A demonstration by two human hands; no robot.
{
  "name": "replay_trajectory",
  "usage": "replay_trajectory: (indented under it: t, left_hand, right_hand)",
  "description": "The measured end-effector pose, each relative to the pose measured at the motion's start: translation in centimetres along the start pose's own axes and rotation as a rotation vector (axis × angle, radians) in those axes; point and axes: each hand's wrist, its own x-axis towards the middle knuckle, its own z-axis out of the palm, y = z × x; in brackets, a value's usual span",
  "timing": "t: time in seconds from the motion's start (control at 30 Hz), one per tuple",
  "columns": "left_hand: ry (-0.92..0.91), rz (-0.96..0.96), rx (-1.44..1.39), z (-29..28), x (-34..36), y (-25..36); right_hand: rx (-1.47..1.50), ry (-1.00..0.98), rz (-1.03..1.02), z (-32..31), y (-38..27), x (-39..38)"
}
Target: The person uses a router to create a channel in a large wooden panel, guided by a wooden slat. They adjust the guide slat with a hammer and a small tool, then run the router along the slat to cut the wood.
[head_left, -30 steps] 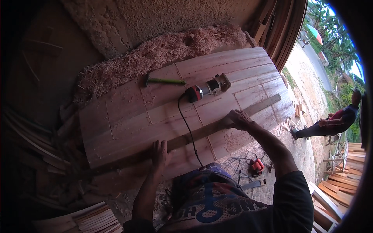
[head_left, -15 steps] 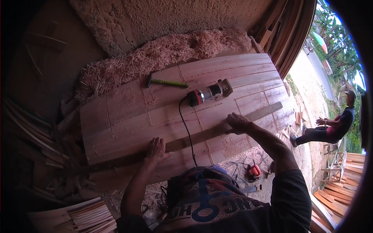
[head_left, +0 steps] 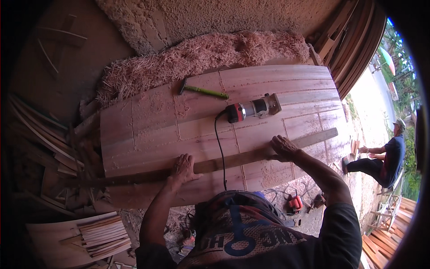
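Note:
A long wooden batten lies slantwise across a large panel of joined boards, its left end reaching past the panel's edge. My left hand grips it left of centre, fingers over the far edge and thumb on the near side. Further along to the right, my right hand is closed over the batten, part of its grip hidden by the hand itself. Beyond them a red, black and silver trim router rests on its side, its cord crossing over the batten toward me. A hammer with a green handle lies farther back.
Wood shavings are heaped behind the panel. Long boards lean at the far right. A red power tool sits on the ground near me. Stacked strips lie at lower left. Another person sits at right.
The whole view has shifted, moving the panel and tools slightly right in the picture. Both hands keep their hold on the batten. The seated person's arms have changed position a little.

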Motion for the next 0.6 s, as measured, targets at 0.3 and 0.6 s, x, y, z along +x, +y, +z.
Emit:
replay_trajectory:
  t: [0.3, 0.6]
  left_hand:
    - [0.159, -0.098, -0.059, 2.2, -0.9, 1.9]
    - [0.101, -0.047, -0.028, 1.3, 0.9, 1.0]
  right_hand:
    - [0.126, 0.194, 0.121, -0.2, 8.6, -9.7]
    - [0.035, 0.013, 0.210, -1.2, 13.6, -10.8]
